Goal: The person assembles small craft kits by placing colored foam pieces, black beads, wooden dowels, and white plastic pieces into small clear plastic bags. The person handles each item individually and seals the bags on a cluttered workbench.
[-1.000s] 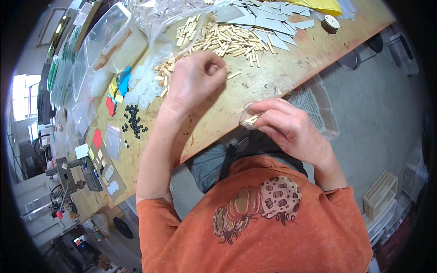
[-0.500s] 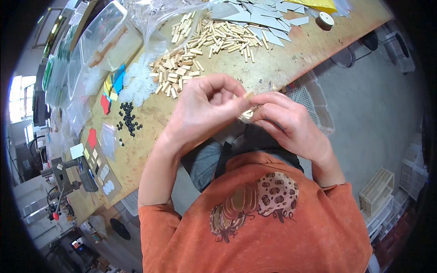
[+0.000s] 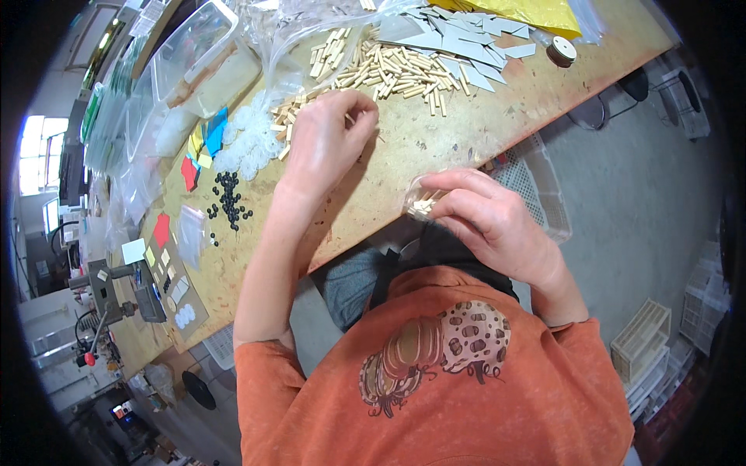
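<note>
My left hand [image 3: 322, 147] hovers by the near side of a pile of short flat wooden blocks [image 3: 281, 118], which it partly covers. Its thumb and fingers are curled together; whatever may be between the tips is hidden. Over my lap, just off the table's edge, my right hand [image 3: 489, 221] is closed on a small clear plastic bag [image 3: 412, 190]. Several pale wooden pieces [image 3: 422, 206] lie inside the bag. Behind the blocks spreads a large heap of wooden sticks [image 3: 396, 70].
Black beads [image 3: 229, 200], clear plastic discs [image 3: 252, 140] and coloured pieces [image 3: 215, 132] lie to the left. A clear bin [image 3: 206, 66] stands beyond them. Grey flat pieces [image 3: 458, 39] and a spool [image 3: 561, 51] lie at the back. A crate [image 3: 540, 186] sits below the table's edge.
My left hand has moved from the bag's mouth, where it pinched a wooden piece, away to the upper left beside the blocks. My right hand keeps the bag in nearly the same place.
</note>
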`<state>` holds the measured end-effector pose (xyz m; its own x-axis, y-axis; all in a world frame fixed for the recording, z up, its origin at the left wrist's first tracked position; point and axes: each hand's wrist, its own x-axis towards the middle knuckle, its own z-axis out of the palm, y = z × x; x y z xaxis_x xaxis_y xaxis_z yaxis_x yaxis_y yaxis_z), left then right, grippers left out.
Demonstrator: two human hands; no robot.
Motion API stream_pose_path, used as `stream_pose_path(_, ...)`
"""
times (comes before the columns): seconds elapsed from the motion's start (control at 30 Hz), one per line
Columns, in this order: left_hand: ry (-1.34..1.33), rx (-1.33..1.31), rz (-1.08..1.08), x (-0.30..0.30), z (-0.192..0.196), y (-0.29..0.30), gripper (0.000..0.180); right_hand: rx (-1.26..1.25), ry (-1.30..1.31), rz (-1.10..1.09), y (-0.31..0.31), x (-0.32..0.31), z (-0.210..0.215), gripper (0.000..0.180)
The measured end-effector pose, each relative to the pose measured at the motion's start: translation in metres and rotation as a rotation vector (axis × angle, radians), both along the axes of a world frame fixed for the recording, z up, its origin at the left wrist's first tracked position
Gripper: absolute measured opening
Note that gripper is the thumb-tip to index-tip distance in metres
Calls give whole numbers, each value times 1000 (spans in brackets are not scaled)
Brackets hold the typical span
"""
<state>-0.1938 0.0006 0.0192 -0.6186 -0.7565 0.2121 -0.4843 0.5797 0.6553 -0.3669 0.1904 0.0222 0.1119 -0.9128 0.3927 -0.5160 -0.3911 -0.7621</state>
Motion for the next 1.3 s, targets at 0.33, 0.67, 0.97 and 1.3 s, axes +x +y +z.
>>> stream_pose_path(0.33, -189, -221, -22, -39, -26, -42, 25, 13, -21, -11, 3, -10, -10, 13)
stream_pose_path(0.67, -366, 3, -28, -32, -4, -51, 24, 33, -39, -9, 1, -11, -13, 12)
stream_pose_path(0.97, -199, 101, 31, -19, -5, -48, 26, 37, -8, -1, 0, -10, -12, 8)
stream_pose_path(1.3, 95, 618, -201, 7, 36, 59, 11, 65, 24, -18, -1, -8, -1, 10)
